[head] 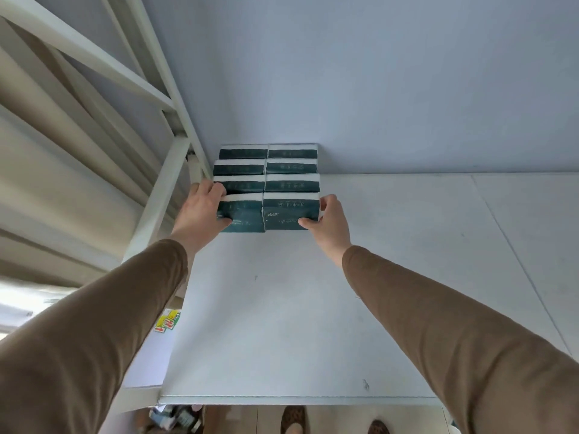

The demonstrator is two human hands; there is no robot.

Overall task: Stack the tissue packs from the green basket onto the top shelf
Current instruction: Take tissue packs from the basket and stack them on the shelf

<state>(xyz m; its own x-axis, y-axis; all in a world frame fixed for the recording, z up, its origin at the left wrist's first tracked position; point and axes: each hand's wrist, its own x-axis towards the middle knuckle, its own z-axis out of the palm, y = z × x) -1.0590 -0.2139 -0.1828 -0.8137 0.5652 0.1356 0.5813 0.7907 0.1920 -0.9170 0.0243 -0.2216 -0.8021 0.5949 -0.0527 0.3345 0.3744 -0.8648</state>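
Several dark green and white tissue packs (291, 166) stand in two columns against the back wall on the white top shelf (313, 308). At the front of the left column, my left hand (203, 211) grips a pack (242, 216) by its left end. My right hand (330, 222) grips the front right pack (289, 213) by its right end. These two front packs sit side by side, touching each other and the rows behind. The green basket is not in view.
A white metal shelf frame (166, 195) rises at the left, with beige curtains behind it. A pale wall closes the back. Wide bare shelf surface stretches to the right. Below the front edge are the floor, my feet (293, 421) and some clutter (175, 418).
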